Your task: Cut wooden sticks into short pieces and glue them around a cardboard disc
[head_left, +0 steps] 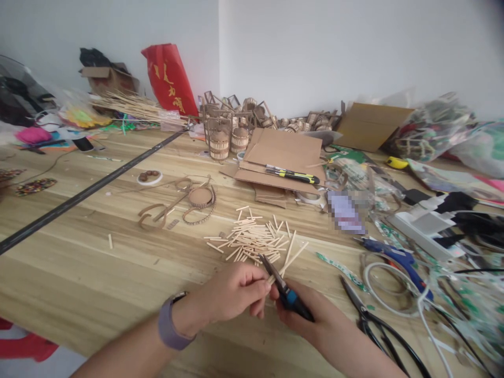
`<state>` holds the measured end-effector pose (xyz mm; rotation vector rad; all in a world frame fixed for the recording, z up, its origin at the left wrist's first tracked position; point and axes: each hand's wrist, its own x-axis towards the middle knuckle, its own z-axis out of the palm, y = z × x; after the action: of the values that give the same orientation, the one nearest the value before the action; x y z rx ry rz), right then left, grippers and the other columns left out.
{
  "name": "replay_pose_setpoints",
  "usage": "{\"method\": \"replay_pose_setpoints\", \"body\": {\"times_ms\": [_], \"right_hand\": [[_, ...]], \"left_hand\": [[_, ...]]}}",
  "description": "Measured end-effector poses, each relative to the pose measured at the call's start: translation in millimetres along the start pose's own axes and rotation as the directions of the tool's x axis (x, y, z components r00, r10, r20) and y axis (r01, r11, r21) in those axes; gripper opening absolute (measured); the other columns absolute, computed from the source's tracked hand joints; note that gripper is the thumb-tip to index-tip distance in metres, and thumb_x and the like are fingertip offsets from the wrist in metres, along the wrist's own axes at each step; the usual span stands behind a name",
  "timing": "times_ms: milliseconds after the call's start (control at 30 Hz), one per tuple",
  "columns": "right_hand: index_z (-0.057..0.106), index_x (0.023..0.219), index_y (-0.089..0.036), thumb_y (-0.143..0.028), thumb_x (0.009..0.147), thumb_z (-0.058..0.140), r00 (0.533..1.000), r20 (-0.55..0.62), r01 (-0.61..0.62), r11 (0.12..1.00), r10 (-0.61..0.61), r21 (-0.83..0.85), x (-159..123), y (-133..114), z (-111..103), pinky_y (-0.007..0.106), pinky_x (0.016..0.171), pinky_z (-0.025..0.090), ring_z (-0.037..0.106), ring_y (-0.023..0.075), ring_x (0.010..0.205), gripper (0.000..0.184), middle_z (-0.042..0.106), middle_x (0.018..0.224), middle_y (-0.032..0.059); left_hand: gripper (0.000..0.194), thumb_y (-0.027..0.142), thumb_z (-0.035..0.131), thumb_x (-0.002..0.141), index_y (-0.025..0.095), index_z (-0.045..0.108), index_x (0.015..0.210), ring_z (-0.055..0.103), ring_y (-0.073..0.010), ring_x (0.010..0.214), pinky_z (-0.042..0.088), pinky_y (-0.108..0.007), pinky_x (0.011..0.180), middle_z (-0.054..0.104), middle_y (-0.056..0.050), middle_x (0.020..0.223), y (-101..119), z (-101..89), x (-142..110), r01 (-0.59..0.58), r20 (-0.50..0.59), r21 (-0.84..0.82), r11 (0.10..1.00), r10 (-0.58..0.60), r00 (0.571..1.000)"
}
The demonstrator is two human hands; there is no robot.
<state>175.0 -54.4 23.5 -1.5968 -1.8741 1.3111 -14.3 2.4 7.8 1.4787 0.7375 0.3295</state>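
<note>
My left hand (236, 289) pinches thin wooden sticks (295, 258), whose long ends reach up and right. In my right hand (318, 317) is a pair of scissors (290, 297) with dark blades and black-and-blue handles. The blades lie across the sticks, close to my left fingertips; how far they are parted I cannot tell. Just beyond both hands spreads a loose pile of short cut sticks (254, 239) on the wooden table (129, 299).
Large black scissors (366, 315), a blue glue gun (401, 260) and a power strip (427, 233) lie right. Cardboard sheets (283, 152) hold utility knives (293, 174). Small slatted buckets (219, 144) stand behind. A long dark bar (98, 178) crosses the left side.
</note>
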Motion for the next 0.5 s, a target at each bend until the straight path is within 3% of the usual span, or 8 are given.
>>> {"method": "replay_pose_setpoints", "body": {"times_ms": [333, 433, 500], "right_hand": [[0.056, 0.088, -0.021, -0.025, 0.085, 0.049, 0.989, -0.126, 0.068, 0.995, -0.076, -0.071, -1.6, -2.6, 4.1, 0.025, 0.067, 0.043, 0.056, 0.0165, 0.075, 0.008, 0.063, 0.08, 0.0005], [0.056, 0.092, -0.021, -0.03, 0.088, 0.049, 0.983, -0.146, 0.099, 0.991, -0.112, -0.09, -2.1, 1.7, -1.3, 0.024, 0.065, 0.045, 0.056, 0.016, 0.073, 0.012, 0.062, 0.081, 0.0011], [0.054, 0.088, -0.021, -0.032, 0.091, 0.046, 0.959, -0.234, 0.124, 0.981, -0.157, -0.149, -2.8, 4.7, -5.5, 0.025, 0.062, 0.045, 0.056, 0.0156, 0.068, 0.014, 0.06, 0.076, 0.0011]], "left_hand": [[0.033, 0.042, 0.044, 0.093, 0.014, 0.057, 0.081, 0.05, -0.0095, 0.056, 0.038, -0.02, 0.056, 0.05, 0.004, 0.057, 1.0, 0.1, -2.2, -0.09, -0.004, -0.024, 0.996, 0.09, 0.996], [0.034, 0.046, 0.042, 0.094, 0.015, 0.056, 0.085, 0.049, -0.0104, 0.058, 0.041, -0.022, 0.061, 0.046, 0.005, 0.057, 6.0, -4.9, -4.8, -0.173, -0.069, -0.056, 0.983, 0.169, 0.983], [0.035, 0.046, 0.038, 0.096, 0.016, 0.055, 0.087, 0.049, -0.0111, 0.059, 0.041, -0.023, 0.062, 0.044, 0.005, 0.058, 9.0, -8.8, -6.2, -0.214, -0.194, -0.024, 0.977, 0.205, 0.959]]}}
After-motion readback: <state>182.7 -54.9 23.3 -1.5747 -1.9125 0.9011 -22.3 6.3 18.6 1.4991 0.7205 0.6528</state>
